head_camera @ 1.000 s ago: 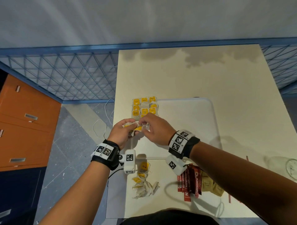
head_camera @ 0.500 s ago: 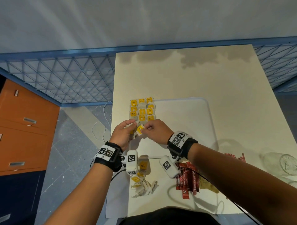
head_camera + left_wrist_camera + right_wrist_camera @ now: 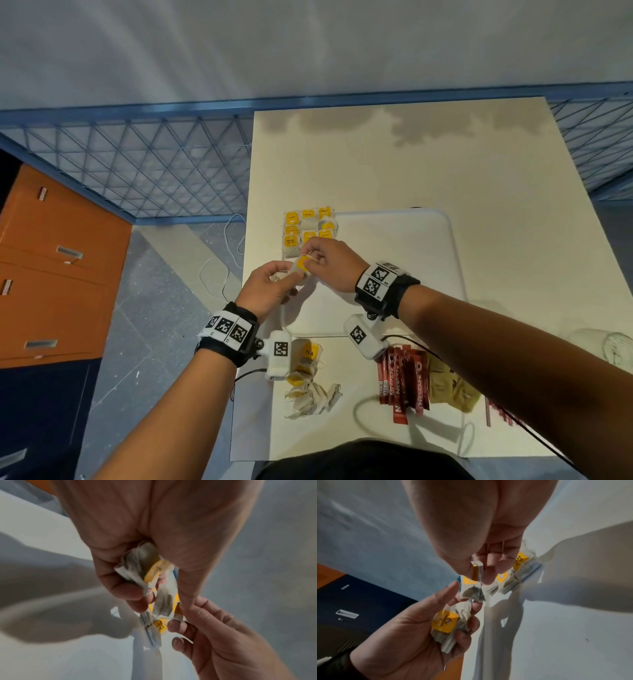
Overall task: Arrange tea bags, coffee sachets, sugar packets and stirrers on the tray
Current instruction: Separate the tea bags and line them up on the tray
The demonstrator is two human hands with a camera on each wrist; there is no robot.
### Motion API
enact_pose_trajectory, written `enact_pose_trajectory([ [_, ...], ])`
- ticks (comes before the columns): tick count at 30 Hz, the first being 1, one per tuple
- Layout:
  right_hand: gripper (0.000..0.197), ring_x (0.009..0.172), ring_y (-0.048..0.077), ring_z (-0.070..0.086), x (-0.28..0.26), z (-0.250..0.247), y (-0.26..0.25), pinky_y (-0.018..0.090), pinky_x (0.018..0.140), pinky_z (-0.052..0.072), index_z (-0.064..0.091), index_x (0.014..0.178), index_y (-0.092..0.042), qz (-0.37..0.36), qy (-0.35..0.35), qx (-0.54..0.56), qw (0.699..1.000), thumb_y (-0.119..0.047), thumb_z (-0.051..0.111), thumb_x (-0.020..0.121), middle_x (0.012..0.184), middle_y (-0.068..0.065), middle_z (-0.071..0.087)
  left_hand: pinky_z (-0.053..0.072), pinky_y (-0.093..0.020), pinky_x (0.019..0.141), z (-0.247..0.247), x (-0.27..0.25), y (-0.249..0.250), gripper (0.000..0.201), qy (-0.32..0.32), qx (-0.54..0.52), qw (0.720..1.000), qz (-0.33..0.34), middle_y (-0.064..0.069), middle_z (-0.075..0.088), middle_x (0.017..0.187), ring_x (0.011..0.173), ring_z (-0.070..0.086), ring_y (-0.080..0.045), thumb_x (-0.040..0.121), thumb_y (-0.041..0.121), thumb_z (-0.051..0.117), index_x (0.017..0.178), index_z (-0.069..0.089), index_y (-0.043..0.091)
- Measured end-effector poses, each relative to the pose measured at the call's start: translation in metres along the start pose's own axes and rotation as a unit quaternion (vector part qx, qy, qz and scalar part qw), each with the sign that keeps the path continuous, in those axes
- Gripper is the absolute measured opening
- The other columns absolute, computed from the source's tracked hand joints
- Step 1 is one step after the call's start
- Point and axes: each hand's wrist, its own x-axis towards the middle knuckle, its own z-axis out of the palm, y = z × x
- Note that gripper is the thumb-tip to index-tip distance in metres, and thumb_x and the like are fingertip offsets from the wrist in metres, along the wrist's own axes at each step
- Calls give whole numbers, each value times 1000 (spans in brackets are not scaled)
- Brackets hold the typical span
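Note:
A white tray [image 3: 394, 267] lies on the cream table [image 3: 411, 164]. Several yellow-tagged tea bags [image 3: 308, 228] lie in rows at its far left corner. My left hand [image 3: 291, 275] hovers over the tray's left edge and grips a small bunch of tea bags [image 3: 447, 626], also seen in the left wrist view as a bunch [image 3: 139, 563]. My right hand [image 3: 310, 260] meets it and pinches the top of one tea bag [image 3: 473, 588] by its yellow tag [image 3: 303, 264], lifting it off the bunch.
Near the table's front edge lie loose tea bags [image 3: 308, 387], red coffee sachets [image 3: 404, 380], brown sugar packets [image 3: 448, 383] and red stirrers [image 3: 496, 411]. A clear glass [image 3: 613, 346] stands at the right. An orange cabinet [image 3: 51, 267] and a blue mesh fence [image 3: 154, 171] are on the left.
Both hands have shifted a little towards the rows of tea bags. The right hand has drawn one tea bag up and away from the bunch in the left hand.

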Motion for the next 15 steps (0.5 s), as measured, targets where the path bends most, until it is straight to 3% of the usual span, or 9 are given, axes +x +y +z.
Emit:
enact_pose_trajectory([
  [2, 13, 69, 4, 51, 4, -1, -2, 17, 62, 39, 65, 110, -20, -12, -10, -26, 1000, -18, 61, 97, 80, -11, 54, 48, -27, 57, -3, 3, -3, 15, 31, 14, 999, 0, -8, 74, 80, 66, 65, -19, 89, 21, 76, 99, 71, 10],
  [6, 16, 82, 17, 58, 15, 2, -3, 31, 75, 47, 66, 111, -18, -21, -24, -67, 997, -17, 61, 97, 90, -3, 60, 47, -27, 57, -10, 9, -11, 6, 67, 39, 997, -11, -7, 72, 74, 60, 65, -17, 90, 12, 72, 94, 73, 8],
  [9, 17, 88, 19, 59, 27, 5, -6, 34, 78, 48, 66, 113, -20, -20, -37, -114, 993, -21, 58, 98, 93, -5, 59, 46, -26, 55, -15, 9, -12, 3, 76, 23, 997, -20, -9, 70, 73, 60, 63, -20, 90, 9, 70, 92, 72, 9],
  [12, 20, 96, 21, 60, 37, 11, -9, 31, 81, 45, 66, 116, -21, -15, -68, -162, 984, -24, 56, 100, 103, -2, 62, 47, -24, 53, -20, 8, -11, 5, 94, -22, 995, -38, -11, 69, 72, 59, 59, -20, 93, 11, 69, 96, 70, 8],
  [15, 20, 101, 25, 64, 45, 18, -11, 37, 87, 52, 65, 116, -25, -7, -88, -195, 977, -25, 53, 100, 114, 2, 68, 47, -30, 60, -25, 7, -10, 15, 88, -91, 990, -57, -15, 66, 73, 61, 55, -25, 96, 9, 63, 108, 64, 1],
])
